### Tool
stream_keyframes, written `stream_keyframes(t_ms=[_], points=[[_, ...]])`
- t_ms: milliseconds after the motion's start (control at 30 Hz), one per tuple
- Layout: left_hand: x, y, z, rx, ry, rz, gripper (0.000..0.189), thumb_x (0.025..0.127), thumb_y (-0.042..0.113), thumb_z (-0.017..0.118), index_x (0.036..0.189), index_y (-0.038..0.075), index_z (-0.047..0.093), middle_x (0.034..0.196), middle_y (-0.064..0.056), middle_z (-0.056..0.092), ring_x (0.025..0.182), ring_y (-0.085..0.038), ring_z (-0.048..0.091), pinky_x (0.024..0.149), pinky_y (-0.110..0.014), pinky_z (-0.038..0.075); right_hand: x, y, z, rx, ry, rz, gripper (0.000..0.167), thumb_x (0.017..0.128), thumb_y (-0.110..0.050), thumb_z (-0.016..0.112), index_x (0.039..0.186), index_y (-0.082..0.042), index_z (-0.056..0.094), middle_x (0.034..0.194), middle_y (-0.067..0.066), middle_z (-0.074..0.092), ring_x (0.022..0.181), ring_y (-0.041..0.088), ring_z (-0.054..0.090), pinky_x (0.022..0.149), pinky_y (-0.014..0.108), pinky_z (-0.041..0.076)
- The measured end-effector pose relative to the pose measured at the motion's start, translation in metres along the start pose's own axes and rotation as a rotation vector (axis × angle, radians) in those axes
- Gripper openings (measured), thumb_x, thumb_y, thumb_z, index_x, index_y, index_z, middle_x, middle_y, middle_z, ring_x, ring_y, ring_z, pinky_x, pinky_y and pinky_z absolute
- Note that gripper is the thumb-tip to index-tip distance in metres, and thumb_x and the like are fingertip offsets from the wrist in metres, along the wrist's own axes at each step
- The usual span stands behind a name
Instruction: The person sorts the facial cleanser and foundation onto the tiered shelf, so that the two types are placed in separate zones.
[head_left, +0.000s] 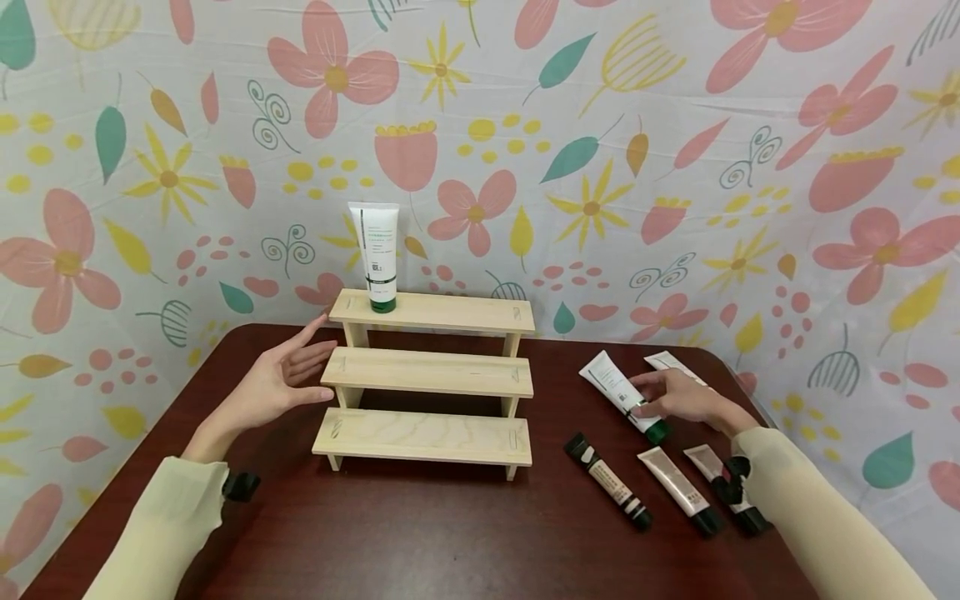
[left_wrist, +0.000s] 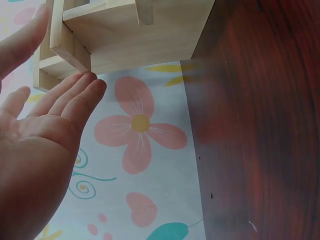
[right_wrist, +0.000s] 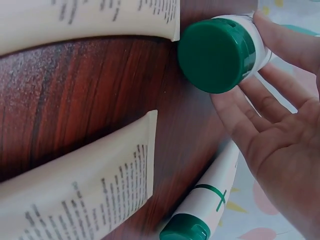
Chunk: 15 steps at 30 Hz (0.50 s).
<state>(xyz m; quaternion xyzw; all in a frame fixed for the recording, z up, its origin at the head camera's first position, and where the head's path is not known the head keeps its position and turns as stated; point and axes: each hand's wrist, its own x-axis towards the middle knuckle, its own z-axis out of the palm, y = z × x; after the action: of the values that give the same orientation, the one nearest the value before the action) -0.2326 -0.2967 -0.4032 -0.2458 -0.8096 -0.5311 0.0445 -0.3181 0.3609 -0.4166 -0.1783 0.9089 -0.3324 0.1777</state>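
On the right side of the table, my right hand [head_left: 686, 398] grips a white squeeze tube [head_left: 609, 382] with a green cap, thumb on one side and fingers on the other. The right wrist view shows that green cap [right_wrist: 212, 57] end-on beside the fingers. My left hand [head_left: 273, 379] is at the left end of a three-step wooden display stand [head_left: 427, 369], its fingers extended and fingertips right at the steps' ends. A matching white tube [head_left: 380, 250] stands upright, cap down, on the top step's left part.
Behind my right hand lies another white tube [head_left: 666, 361], partly hidden. Nearer the front lie a black-and-beige tube [head_left: 609, 482] and two pinkish-beige tubes with dark caps, one [head_left: 675, 482] beside the other [head_left: 705, 461]. A flower-patterned cloth [head_left: 480, 125] hangs behind the dark table [head_left: 420, 533].
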Motion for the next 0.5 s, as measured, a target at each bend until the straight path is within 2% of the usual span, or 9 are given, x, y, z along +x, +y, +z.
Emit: stream_keyframes(t_ms=[233,333,500], points=[[-0.005,-0.001,0.005,-0.003,-0.008,-0.034,0.110,0.084,-0.004,0.087,0.170,0.019,0.022,0.162,-0.026,0.039,0.147,-0.048,0.036,0.108,-0.021,0.041,-0.004,-0.006,0.001,0.018,0.084,-0.052,0.071,0.094,-0.021,0.081,0.150,0.009,0.050,0.107,0.011,0.070,0.093,0.024,0.064,0.076,0.035,0.055],[-0.008,-0.004,0.007,-0.019,-0.023,-0.041,0.107,0.083,-0.002,0.088,0.169,0.015,0.026,0.165,-0.024,0.034,0.147,-0.049,0.035,0.107,-0.020,0.041,-0.007,-0.011,0.003,-0.013,0.124,-0.067,0.070,0.094,-0.023,0.082,0.150,0.007,0.053,0.107,0.009,0.071,0.095,0.022,0.065,0.078,0.033,0.055],[-0.010,-0.008,0.007,-0.034,-0.072,-0.027,0.105,0.081,0.000,0.090,0.167,0.007,0.029,0.169,-0.022,0.026,0.147,-0.050,0.034,0.106,-0.018,0.042,-0.011,-0.022,0.006,-0.044,0.185,-0.083,0.070,0.095,-0.026,0.082,0.151,0.006,0.053,0.111,0.010,0.070,0.101,0.025,0.065,0.082,0.038,0.054]])
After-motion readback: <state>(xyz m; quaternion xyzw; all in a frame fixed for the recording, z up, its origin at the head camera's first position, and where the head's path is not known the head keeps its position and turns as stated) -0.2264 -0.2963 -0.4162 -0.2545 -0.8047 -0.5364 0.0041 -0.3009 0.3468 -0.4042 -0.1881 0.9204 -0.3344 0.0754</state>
